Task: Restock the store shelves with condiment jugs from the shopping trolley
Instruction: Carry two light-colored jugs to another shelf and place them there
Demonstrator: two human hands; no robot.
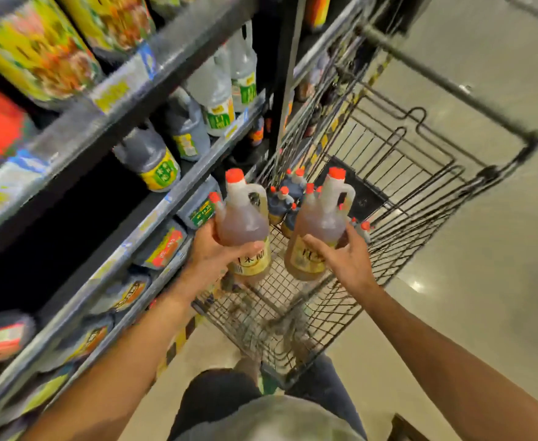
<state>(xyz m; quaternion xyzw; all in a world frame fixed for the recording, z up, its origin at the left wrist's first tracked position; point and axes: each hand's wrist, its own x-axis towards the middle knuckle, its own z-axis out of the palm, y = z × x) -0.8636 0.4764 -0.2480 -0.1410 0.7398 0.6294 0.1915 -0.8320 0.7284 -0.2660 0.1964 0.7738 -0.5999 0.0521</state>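
Observation:
Two amber condiment jugs with red caps and yellow labels hang above the wire shopping trolley [420,173]. My left hand [216,249] grips the left jug [245,221] round its lower body. My right hand [347,256] holds the right jug [317,224] from its right side, fingers spread over the label. Several dark jugs with red caps [285,198] stand in the trolley's far end. The store shelves [178,189] run along the left, holding dark and clear jugs.
The trolley's handle bar [445,81] crosses the upper right. Tiled floor [484,281] lies to the right. Yellow cans [38,49] fill the top shelf. A dark gap [70,218] shows on the middle shelf. My knees [223,396] are below the trolley's near end.

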